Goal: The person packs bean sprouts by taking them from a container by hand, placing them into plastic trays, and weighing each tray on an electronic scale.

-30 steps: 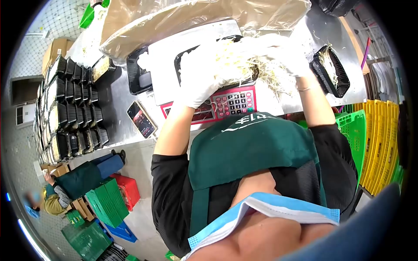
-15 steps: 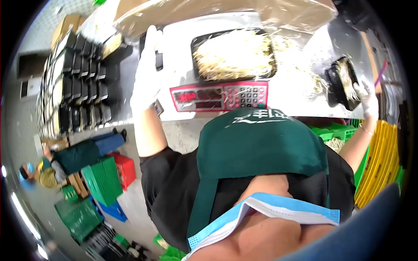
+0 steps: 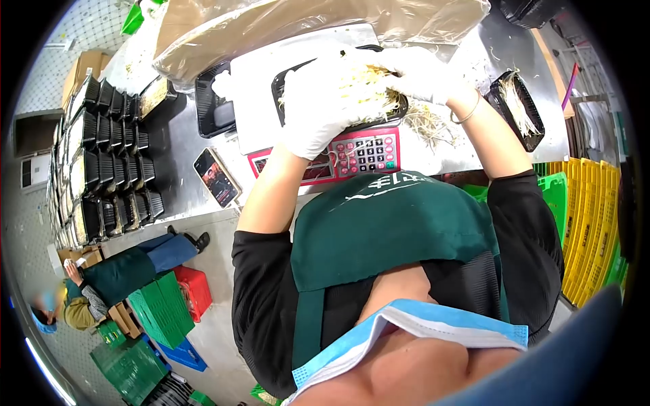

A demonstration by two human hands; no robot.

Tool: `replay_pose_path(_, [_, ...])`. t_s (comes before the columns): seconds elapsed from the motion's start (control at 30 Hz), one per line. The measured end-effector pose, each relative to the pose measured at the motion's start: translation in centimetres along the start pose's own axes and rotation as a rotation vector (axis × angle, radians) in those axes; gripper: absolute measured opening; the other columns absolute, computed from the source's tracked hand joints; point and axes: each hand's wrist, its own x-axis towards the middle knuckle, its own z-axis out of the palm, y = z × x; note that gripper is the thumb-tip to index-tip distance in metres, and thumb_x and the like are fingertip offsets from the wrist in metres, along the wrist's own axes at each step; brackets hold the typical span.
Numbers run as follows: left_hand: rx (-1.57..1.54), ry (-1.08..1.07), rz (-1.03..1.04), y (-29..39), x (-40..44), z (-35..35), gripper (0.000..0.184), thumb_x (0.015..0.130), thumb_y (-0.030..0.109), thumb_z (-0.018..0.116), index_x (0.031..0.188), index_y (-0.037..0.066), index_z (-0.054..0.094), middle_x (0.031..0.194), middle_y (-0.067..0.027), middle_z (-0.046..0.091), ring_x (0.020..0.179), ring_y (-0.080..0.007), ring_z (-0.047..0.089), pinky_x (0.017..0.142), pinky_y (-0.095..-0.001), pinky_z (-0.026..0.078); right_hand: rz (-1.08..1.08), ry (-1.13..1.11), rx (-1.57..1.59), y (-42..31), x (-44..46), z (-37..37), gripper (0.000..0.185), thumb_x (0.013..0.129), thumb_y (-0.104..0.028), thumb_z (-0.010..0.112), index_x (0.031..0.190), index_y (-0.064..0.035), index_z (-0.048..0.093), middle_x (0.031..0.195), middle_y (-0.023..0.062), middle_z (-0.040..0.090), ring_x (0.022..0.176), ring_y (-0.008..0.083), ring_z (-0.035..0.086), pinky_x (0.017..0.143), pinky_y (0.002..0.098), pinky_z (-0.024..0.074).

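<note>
Left hand (image 3: 315, 111) and right hand (image 3: 428, 74) touch bean sprouts (image 3: 376, 95)

Head view: the sprouts heap in a black tray (image 3: 277, 91) on a digital scale (image 3: 369, 157) by the bench's (image 3: 181, 159) near edge; glare hides whether either gloved hand grips.

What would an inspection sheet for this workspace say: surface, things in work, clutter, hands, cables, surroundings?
Surface: metal table, partly washed out by glare.
Things in work: sprouts in a black tray on a scale.
Clutter: loose sprouts beside the scale; phone lying left.
Hands: left hand and right hand, both gloved, at the sprouts; exact grip unclear.
Cables: thin purple line at right, possibly one; cannot tell.
Surroundings: stacked trays left, yellow crates right, another person beyond.
</note>
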Motion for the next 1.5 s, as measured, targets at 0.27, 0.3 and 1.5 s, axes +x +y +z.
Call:
replay_pose_path(0.27, [0.663,-0.215,-0.16,2.0,0.1,-1.2,0.073,0.07,0.036,0.076,0.125,-0.001,0.048,0.111,-0.0193,0.059,0.103,-0.0357,0.053,0.094,-0.0405,0.04,0.019,0.127,0.556,-2.6,-1.4,-1.4,0.037,0.081,-0.017,0.062,0.117,-0.0083,0.061,0.098,0.0097,0.064,0.085,0.0202,0.059,0.077,0.0299,0.0478])
replay_pose_path(0.3, [0.662,-0.22,-0.16,1.9,0.1,-1.1,0.073,0.07,0.036,0.076,0.125,-0.001,0.048,0.111,-0.0193,0.059,0.103,-0.0357,0.053,0.094,-0.0405,0.04,0.023,0.129,0.558,-2.0,-1.3,-0.5,0.037,0.081,-0.017,0.062,0.117,-0.0083,0.061,0.098,0.0097,0.064,0.085,0.0202,0.059,0.077,0.0299,0.0478])
replay_pose_path(1.5, [0.963,-0.108,0.164,-0.1,-1.4,-1.4,0.029,0.085,0.027,0.058,0.105,0.006,0.064,0.102,-0.0145,0.062,0.096,-0.0304,0.057,0.086,-0.0396,0.044,-0.29,0.341,0.013,-2.6,0.4,3.2,0.045,0.089,-0.027,0.049,0.128,-0.0042,0.049,0.129,0.0165,0.05,0.114,0.0293,0.05,0.098,0.0383,0.0398])
